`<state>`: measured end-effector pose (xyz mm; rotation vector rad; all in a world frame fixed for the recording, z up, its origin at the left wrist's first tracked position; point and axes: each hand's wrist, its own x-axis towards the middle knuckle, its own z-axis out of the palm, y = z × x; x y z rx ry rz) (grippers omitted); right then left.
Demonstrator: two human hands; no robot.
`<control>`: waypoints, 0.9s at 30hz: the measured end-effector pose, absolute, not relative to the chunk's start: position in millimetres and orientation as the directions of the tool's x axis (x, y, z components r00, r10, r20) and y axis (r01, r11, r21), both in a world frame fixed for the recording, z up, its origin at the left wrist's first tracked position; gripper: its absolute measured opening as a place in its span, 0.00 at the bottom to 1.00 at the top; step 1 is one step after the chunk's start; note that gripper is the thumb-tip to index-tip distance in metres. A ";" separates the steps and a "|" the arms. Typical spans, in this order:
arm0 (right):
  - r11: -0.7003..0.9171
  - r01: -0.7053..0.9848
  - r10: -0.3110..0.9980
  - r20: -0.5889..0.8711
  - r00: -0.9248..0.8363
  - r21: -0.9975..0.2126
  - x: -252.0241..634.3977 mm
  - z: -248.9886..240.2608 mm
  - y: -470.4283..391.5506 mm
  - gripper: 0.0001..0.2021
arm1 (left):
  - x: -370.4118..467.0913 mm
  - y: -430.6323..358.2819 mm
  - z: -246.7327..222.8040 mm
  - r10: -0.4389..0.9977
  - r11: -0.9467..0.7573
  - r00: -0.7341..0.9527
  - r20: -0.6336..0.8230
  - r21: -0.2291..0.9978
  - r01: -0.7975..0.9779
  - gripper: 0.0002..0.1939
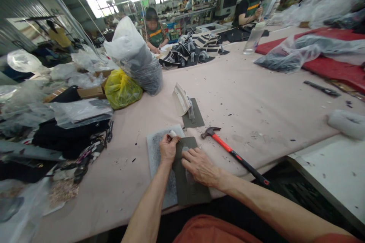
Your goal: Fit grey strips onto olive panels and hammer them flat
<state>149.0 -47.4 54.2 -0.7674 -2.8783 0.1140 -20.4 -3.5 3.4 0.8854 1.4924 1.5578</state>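
A dark grey-green flat panel [190, 194] lies partly over a speckled whitish slab [155, 152] at the table's near edge. My left hand [168, 149] is closed in a pinch at the panel's upper left edge. Something small and white shows at its fingertips; I cannot make out what it is. My right hand [201, 165] presses its bent fingers onto the panel, over a clear plastic piece [188, 176] partly hidden beneath them. Just right of the panel lies a claw hammer [225, 145] with a red and black handle, its head pointing away from me.
Beyond the slab stands a cream curved piece [181, 100] on another dark panel [197, 112]. Bagged goods [137, 60] and a yellow bag [121, 89] crowd the left. A dark tool [321, 88] and bubble-wrap roll [346, 123] lie right. Co-workers [155, 34] work across the table.
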 end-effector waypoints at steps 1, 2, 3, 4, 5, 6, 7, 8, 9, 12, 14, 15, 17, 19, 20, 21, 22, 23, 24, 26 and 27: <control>0.839 0.536 0.544 0.145 -0.827 -0.089 148.3 59.8 -46.3 0.07 | -24.0 -3.9 11.0 0.873 -0.025 -0.486 -0.036 0.993 -0.117 0.14; 0.798 0.599 0.601 0.150 -0.785 -0.067 147.1 67.5 -43.9 0.07 | -28.8 -5.3 21.7 0.844 -0.068 -0.535 -0.025 0.986 -0.153 0.15; 0.743 0.668 0.667 0.149 -0.730 -0.049 145.4 76.8 -40.2 0.07 | -34.6 -7.3 35.2 0.805 -0.126 -0.594 -0.003 0.976 -0.176 0.15; 0.679 0.733 0.730 0.139 -0.669 -0.043 143.3 86.8 -35.3 0.07 | -41.3 -9.9 50.6 0.762 -0.191 -0.647 0.033 0.966 -0.176 0.16; 0.614 0.788 0.787 0.116 -0.606 -0.051 141.1 97.1 -29.9 0.07 | -48.3 -12.8 66.6 0.719 -0.255 -0.690 0.082 0.955 -0.153 0.16; 0.552 0.831 0.833 0.081 -0.547 -0.072 138.9 106.7 -24.3 0.07 | -55.0 -16.1 82.0 0.683 -0.311 -0.718 0.139 0.944 -0.114 0.17; 0.497 0.862 0.868 0.042 -0.495 -0.103 136.8 115.1 -19.4 0.08 | -60.8 -19.6 95.4 0.656 -0.354 -0.730 0.192 0.933 -0.072 0.17; 0.452 0.880 0.890 0.004 -0.456 -0.142 134.9 121.8 -15.6 0.09 | -65.1 -23.2 105.6 0.643 -0.378 -0.729 0.234 0.925 -0.036 0.17; 0.418 0.889 0.903 -0.023 -0.429 -0.185 133.3 126.4 -13.3 0.10 | -67.8 -26.9 111.9 0.643 -0.383 -0.720 0.262 0.924 -0.005 0.17; 0.355 0.888 0.922 -0.046 -0.384 -0.293 129.0 125.8 -15.6 0.16 | -65.7 -36.0 106.6 0.697 -0.298 -0.669 0.256 0.953 0.054 0.16; 0.312 0.884 0.935 -0.054 -0.351 -0.347 126.7 114.8 -21.8 0.20 | -58.9 -39.3 89.4 0.740 -0.218 -0.640 0.208 0.974 0.064 0.15; 0.293 0.881 0.939 -0.063 -0.339 -0.371 125.7 107.4 -25.3 0.21 | -55.1 -40.0 79.7 0.757 -0.187 -0.628 0.182 0.981 0.058 0.15; 0.264 0.869 0.944 -0.075 -0.322 -0.418 124.1 91.8 -31.6 0.18 | -48.5 -39.6 62.4 0.789 -0.154 -0.597 0.142 0.988 0.031 0.14; 0.238 0.852 0.952 -0.063 -0.300 -0.467 122.9 79.1 -36.3 0.16 | -43.6 -36.5 50.2 0.828 -0.142 -0.546 0.127 0.990 0.015 0.13; 0.225 0.843 0.958 -0.047 -0.282 -0.489 122.4 74.7 -38.1 0.15 | -41.8 -33.7 45.9 0.851 -0.135 -0.510 0.125 0.991 0.018 0.12; 0.217 0.832 0.964 -0.024 -0.266 -0.511 121.7 71.5 -39.5 0.15 | -40.1 -30.3 42.4 0.872 -0.128 -0.473 0.123 0.992 0.023 0.11; 0.216 0.819 0.967 0.002 -0.254 -0.532 120.8 69.5 -40.7 0.15 | -38.4 -26.4 39.3 0.891 -0.118 -0.439 0.118 0.993 0.028 0.11; 0.219 0.806 0.969 0.025 -0.247 -0.550 119.8 68.2 -41.6 0.15 | -36.6 -22.2 36.1 0.905 -0.107 -0.410 0.110 0.994 0.030 0.11; 0.224 0.796 0.969 0.038 -0.245 -0.562 118.5 67.1 -42.4 0.15 | -34.8 -18.1 32.7 0.916 -0.099 -0.387 0.102 0.995 0.028 0.11; 0.220 0.791 0.966 0.016 -0.257 -0.571 115.4 64.5 -43.7 0.16 | -31.3 -11.2 24.4 0.931 -0.081 -0.356 0.085 0.996 0.025 0.12; 0.207 0.794 0.965 -0.014 -0.262 -0.572 113.8 62.5 -44.3 0.16 | -29.8 -9.0 19.8 0.937 -0.068 -0.342 0.074 0.997 0.030 0.12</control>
